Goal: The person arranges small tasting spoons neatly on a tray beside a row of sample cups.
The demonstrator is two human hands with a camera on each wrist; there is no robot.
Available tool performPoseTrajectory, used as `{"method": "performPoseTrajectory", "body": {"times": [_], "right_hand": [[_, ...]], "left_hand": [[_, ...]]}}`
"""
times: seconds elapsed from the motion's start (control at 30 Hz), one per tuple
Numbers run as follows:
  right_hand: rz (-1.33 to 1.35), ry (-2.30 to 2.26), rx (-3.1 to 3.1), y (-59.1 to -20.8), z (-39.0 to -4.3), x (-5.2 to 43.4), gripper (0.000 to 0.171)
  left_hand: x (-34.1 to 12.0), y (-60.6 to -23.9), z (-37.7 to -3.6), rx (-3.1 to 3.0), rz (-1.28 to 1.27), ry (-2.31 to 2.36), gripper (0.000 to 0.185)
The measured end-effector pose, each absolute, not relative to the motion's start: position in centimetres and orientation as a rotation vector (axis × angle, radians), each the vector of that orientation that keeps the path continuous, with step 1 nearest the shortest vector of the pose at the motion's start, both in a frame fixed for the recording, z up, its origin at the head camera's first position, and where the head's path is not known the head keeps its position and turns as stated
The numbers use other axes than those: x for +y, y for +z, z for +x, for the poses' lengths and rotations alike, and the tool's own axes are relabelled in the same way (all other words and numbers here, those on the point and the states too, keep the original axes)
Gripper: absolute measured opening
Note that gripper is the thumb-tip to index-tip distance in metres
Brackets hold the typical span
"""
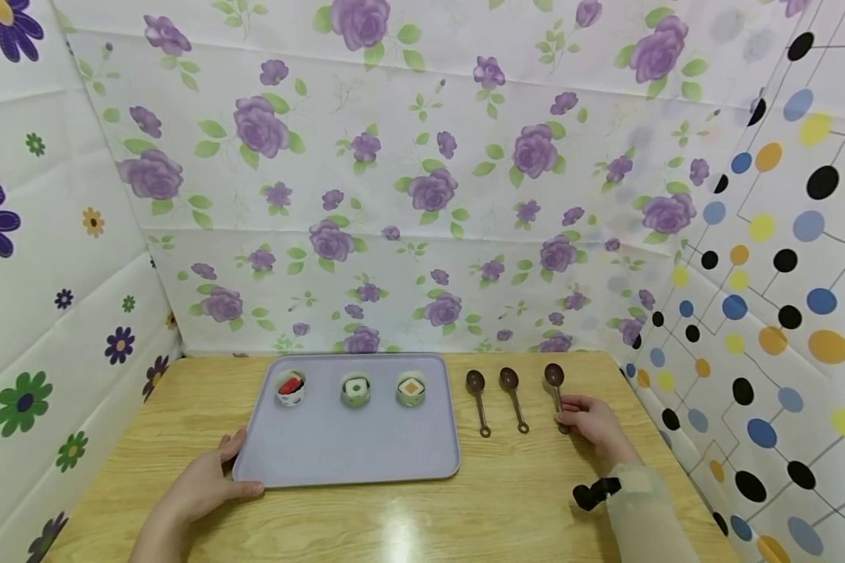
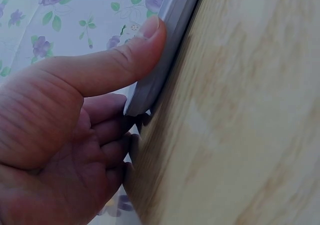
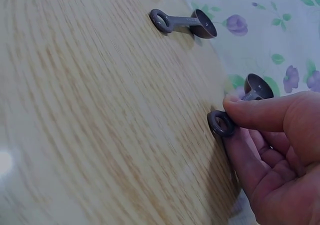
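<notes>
At the near left corner of the lavender tray (image 1: 345,453), my left hand (image 1: 200,481) holds the rim. Its thumb (image 2: 145,35) lies along the edge while the other fingers curl at the tray's underside. My right hand (image 1: 595,422) pinches the handle of the rightmost brown measuring spoon (image 1: 554,377) between thumb and forefinger. That spoon's ring end (image 3: 221,124) shows beside the fingertips in the right wrist view. To its left lie two similar measuring spoons, the middle one (image 1: 509,380) and the left one (image 1: 475,383), bowls toward the back.
Along the tray's back stand three small cups: one with a red piece (image 1: 291,389), one with a white-and-green piece (image 1: 356,389), one with an orange-centred piece (image 1: 411,389). Patterned cloth walls (image 1: 394,195) enclose the wooden table (image 1: 507,500) on its back and sides.
</notes>
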State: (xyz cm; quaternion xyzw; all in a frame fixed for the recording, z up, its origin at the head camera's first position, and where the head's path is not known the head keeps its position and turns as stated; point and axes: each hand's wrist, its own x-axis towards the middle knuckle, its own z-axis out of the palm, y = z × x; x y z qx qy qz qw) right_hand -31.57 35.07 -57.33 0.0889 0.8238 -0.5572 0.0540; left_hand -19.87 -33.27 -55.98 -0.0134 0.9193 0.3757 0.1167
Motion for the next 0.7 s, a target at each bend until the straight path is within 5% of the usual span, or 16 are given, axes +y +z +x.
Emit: {"method": "performPoseTrajectory", "body": {"times": [0.7], "right_hand": [[0.447,-1.988,2.46,-57.9,-30.5,33.1,0.051]], "left_hand": [[-32.9,-55.3,-19.6,2.705,-0.029,1.07,0.134]]}}
